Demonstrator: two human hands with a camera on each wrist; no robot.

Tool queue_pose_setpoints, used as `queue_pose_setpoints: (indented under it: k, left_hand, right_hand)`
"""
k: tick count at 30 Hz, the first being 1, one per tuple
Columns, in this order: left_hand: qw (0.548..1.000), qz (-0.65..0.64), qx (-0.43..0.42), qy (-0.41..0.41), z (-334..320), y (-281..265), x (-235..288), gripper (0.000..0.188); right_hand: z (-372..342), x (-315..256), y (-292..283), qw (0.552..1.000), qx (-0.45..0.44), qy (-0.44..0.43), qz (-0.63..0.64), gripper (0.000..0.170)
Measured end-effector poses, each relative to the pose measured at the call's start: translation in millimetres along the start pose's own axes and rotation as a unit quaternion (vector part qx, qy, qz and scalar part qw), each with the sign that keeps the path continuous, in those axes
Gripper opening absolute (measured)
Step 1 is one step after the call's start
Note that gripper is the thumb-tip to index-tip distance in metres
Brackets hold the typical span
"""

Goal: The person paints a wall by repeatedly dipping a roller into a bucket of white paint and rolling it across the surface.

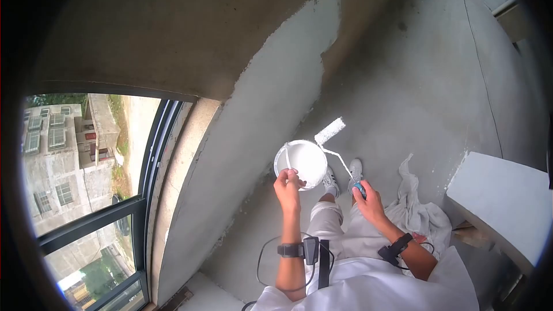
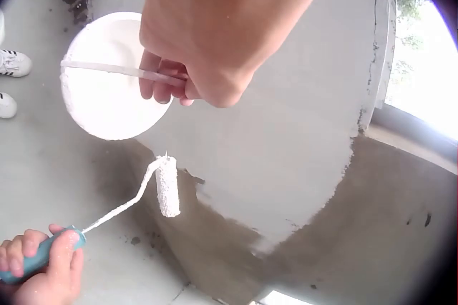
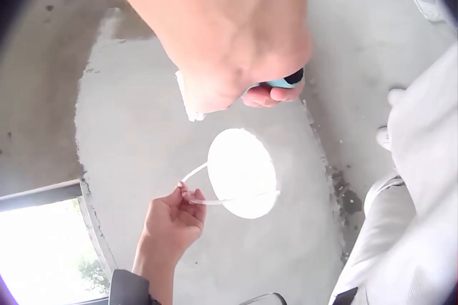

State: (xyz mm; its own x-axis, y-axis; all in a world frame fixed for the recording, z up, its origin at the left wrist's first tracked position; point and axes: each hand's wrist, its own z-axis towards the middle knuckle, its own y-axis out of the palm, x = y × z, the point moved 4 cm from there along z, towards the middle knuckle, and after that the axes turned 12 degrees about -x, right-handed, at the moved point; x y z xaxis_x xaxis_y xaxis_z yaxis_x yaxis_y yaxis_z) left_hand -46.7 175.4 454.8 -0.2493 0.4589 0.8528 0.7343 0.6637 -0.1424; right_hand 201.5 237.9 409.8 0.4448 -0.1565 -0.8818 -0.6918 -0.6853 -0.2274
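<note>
A white bucket (image 1: 308, 164) of white paint hangs by its thin handle (image 2: 114, 69) from my left hand (image 1: 287, 189), whose fingers curl round the handle. My right hand (image 1: 370, 203) grips the blue handle (image 2: 36, 261) of a paint roller, in the head view to the right of the bucket. The white-coated roller head (image 1: 330, 131) is in the air beyond the bucket's rim, apart from it. In the right wrist view my right hand (image 3: 236, 55) hides most of the roller.
A wall with a pale coated band (image 1: 282, 69) between brown bare areas stands ahead. A window (image 1: 92, 196) is at the left. White cloth (image 1: 417, 210) lies on the floor at the right, near a white-topped board (image 1: 501, 196). My shoes (image 1: 355, 168) stand below the roller.
</note>
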Motion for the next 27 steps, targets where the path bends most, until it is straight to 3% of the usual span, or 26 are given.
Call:
queue_pose_setpoints:
  k: [6, 12, 15, 16, 19, 27]
  left_hand:
    - [0.998, -0.053, 0.015, 0.032, -79.5, 42.0, 75.6, 0.021]
    - [0.992, -0.101, 0.053, 0.048, -50.7, 9.4, 69.1, 0.019]
    - [0.982, -0.155, 0.091, 0.052, -63.7, 9.2, 58.4, 0.017]
    - [0.979, -0.162, 0.115, 0.038, -73.0, 10.8, 59.7, 0.016]
    - [0.958, -0.216, 0.184, 0.044, -90.5, 1.7, 50.9, 0.013]
    - [0.930, -0.249, 0.256, 0.083, -146.4, -7.6, 43.2, 0.016]
  right_hand:
    - [-42.3, -23.6, -55.5, 0.997, 0.016, -0.019, -0.072, 0.023]
    - [5.3, 11.1, -51.6, 0.992, 0.086, -0.087, -0.042, 0.024]
    - [29.2, 79.6, -83.9, 0.994, 0.000, -0.006, 0.112, 0.027]
    - [26.1, 76.9, -108.6, 0.979, -0.053, 0.073, 0.184, 0.029]
    - [17.4, 62.8, -177.9, 0.962, -0.085, 0.101, 0.240, 0.028]
    - [1.6, 119.6, -326.0, 0.975, -0.054, 0.142, 0.163, 0.026]
